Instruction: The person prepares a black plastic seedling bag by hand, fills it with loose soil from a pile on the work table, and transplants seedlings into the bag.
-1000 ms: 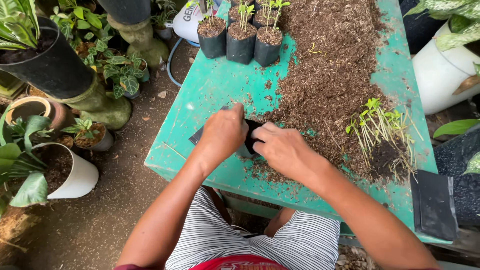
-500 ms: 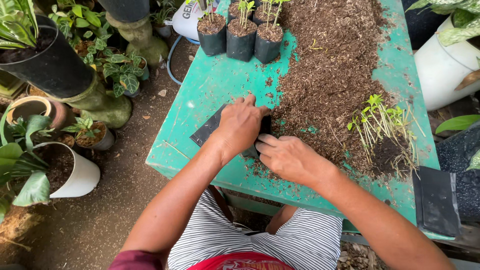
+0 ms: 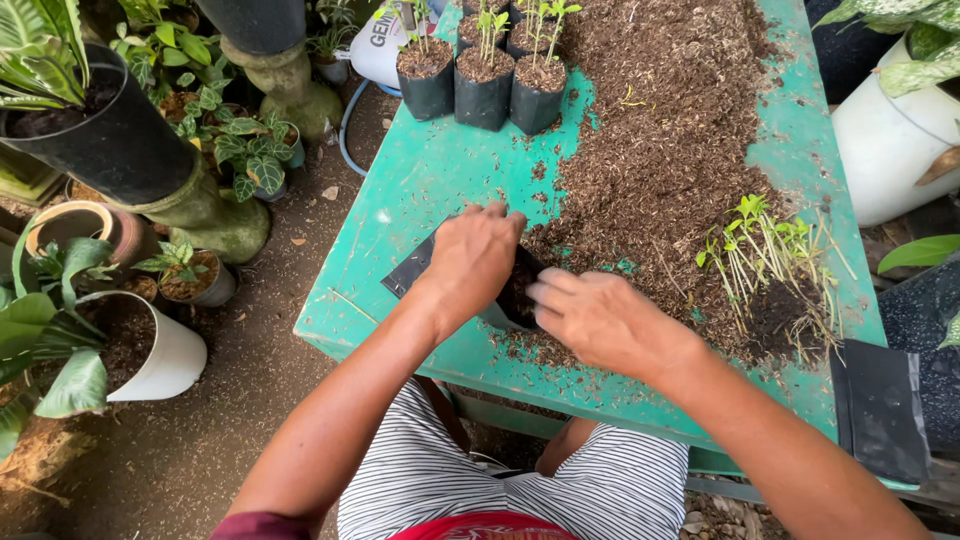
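Observation:
My left hand [image 3: 478,252] grips a small black plastic planting bag [image 3: 414,271] lying on the green table [image 3: 400,210], holding its mouth open towards the soil. Just to the right, my right hand [image 3: 600,318] hovers with curled fingers at the bag's opening, at the edge of a wide heap of brown potting mix [image 3: 660,130]. Whether it holds soil is not visible. A bundle of loose green seedlings [image 3: 770,255] with dark roots lies further right on the table.
Three filled black bags with seedlings [image 3: 482,68] stand at the table's far edge. A stack of flat black bags [image 3: 880,410] lies at the right corner. Potted plants [image 3: 90,110] and a white pot [image 3: 150,360] crowd the ground at left; a white container [image 3: 895,140] stands at right.
My left hand has shifted forward and right over the black bag, lifting its mouth open. My right hand has moved to the bag's opening beside the soil.

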